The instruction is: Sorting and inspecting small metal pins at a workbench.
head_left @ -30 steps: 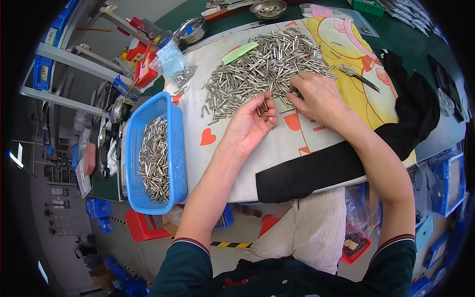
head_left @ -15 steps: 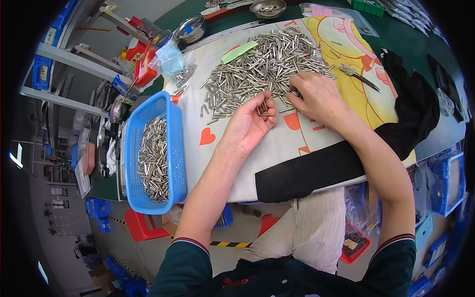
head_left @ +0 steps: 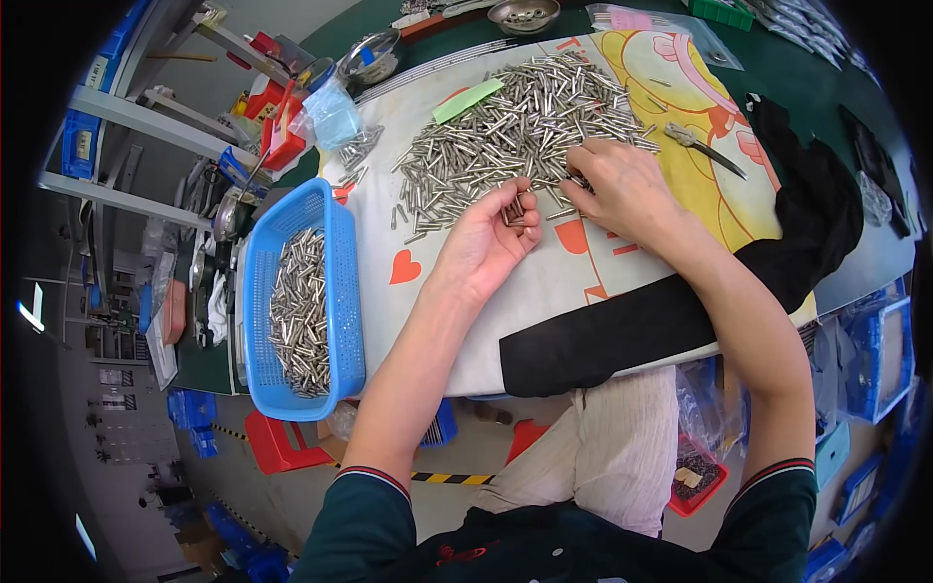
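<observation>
A wide heap of short silvery metal pins (head_left: pixel 525 112) lies on a printed cloth (head_left: pixel 437 301). My left hand (head_left: pixel 491 233) is palm up at the near edge of the heap, its fingers curled round a few metal pins. Just right of it, my right hand (head_left: pixel 627 189) reaches down to the heap's near right side, back of the hand up. Its fingers are bent together, and their tips are partly hidden, so what they hold cannot be made out. A green paper strip (head_left: pixel 468 101) rests on the left part of the heap.
At the left stands a blue perforated basket (head_left: pixel 348 291) with many similar pins inside. Pliers (head_left: pixel 705 151) lie right of the heap. A black cloth (head_left: pixel 612 335) stretches along the near edge. Plastic bags (head_left: pixel 335 115), red bins (head_left: pixel 284 136) and a metal bowl (head_left: pixel 525 16) stand farther back.
Both hands stay in nearly the same place and grip. The whole view has shifted very slightly; the heap and basket look unchanged.
</observation>
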Motion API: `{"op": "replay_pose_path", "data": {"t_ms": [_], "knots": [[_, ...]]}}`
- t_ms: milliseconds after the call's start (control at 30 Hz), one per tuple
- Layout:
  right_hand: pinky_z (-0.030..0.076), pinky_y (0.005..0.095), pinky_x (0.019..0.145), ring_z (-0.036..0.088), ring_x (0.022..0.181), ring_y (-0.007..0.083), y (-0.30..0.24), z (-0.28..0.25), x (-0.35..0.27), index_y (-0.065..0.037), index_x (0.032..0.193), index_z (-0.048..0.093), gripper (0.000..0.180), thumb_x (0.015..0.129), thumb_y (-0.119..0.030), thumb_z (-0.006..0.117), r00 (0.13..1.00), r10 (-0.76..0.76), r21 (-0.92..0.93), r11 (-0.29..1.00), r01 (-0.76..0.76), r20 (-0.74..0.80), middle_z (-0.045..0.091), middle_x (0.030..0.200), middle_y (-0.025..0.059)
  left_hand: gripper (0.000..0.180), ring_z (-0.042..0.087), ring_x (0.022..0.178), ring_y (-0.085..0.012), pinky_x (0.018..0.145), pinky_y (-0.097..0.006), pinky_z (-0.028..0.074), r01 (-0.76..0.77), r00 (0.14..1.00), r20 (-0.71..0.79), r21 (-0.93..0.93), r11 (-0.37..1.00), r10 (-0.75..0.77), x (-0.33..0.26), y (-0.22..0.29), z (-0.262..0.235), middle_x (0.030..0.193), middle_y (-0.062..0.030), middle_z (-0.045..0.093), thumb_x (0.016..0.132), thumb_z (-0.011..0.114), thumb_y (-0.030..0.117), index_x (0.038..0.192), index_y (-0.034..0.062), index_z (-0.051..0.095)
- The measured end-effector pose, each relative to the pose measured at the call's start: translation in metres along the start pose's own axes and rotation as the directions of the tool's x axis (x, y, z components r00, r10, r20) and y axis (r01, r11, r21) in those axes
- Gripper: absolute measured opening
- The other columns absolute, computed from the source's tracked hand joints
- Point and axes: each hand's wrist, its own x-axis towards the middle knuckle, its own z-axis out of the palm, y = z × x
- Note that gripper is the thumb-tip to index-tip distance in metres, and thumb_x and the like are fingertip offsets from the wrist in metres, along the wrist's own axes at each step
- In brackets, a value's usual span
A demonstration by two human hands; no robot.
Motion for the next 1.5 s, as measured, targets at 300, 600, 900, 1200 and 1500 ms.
{"op": "replay_pose_path", "data": {"t_ms": [300,600,900,1200,1500], "knots": [[0.047,0.0424,0.063,0.060,0.073,0.0307,0.0009,0.0006,-0.0006,-0.003,0.082,0.059,0.020,0.076,-0.021,0.064,1.000,-0.012,-0.009,1.000,0.012,0.001,0.058,0.075,0.0115,0.013,0.055,0.068,-0.0160,0.063,-0.029,0.048,-0.004,1.000,-0.010,0.004,1.000,0.004,-0.0001,-0.0003,0.0012,0.079,-0.0066,0.058,0.092,0.050,0.012,0.100,0.0016,0.053],[0.047,0.0423,0.062,0.060,0.074,0.0305,0.0002,0.0011,-0.0007,-0.003,0.082,0.059,0.020,0.077,-0.022,0.064,1.000,-0.009,-0.007,1.000,0.009,0.014,0.058,0.075,0.0113,0.013,0.055,0.068,-0.0162,0.063,-0.029,0.049,0.001,1.000,-0.009,0.002,1.000,-0.001,-0.0002,-0.0001,0.0008,0.079,-0.0065,0.058,0.092,0.051,0.012,0.099,0.0017,0.053],[0.047,0.0422,0.063,0.060,0.074,0.0304,-0.0010,0.0002,0.0001,-0.004,0.083,0.059,0.020,0.077,-0.022,0.063,1.000,-0.006,-0.010,1.000,0.006,0.018,0.059,0.076,0.0107,0.013,0.055,0.067,-0.0161,0.063,-0.029,0.049,-0.001,1.000,-0.006,0.002,1.000,0.001,-0.0004,0.0006,0.0003,0.079,-0.0064,0.058,0.091,0.052,0.012,0.099,0.0016,0.054],[0.046,0.0423,0.063,0.060,0.073,0.0307,0.0045,0.0006,0.0024,-0.004,0.080,0.059,0.017,0.080,-0.021,0.061,0.999,0.031,0.029,0.999,-0.032,0.020,0.060,0.076,0.0107,0.015,0.050,0.069,-0.0148,0.064,-0.028,0.046,-0.015,1.000,-0.023,0.022,1.000,0.015,-0.0014,0.0005,0.0025,0.081,-0.0062,0.055,0.090,0.055,0.010,0.101,0.0010,0.052],[0.046,0.0432,0.061,0.060,0.071,0.0310,0.0038,0.0009,0.0009,-0.004,0.080,0.057,0.017,0.078,-0.020,0.063,0.999,-0.027,0.042,0.999,0.028,-0.020,0.058,0.073,0.0112,0.015,0.050,0.069,-0.0146,0.064,-0.028,0.046,-0.015,1.000,-0.027,0.029,0.999,0.015,-0.0018,0.0001,0.0048,0.082,-0.0064,0.055,0.089,0.055,0.010,0.101,0.0009,0.052]]}}
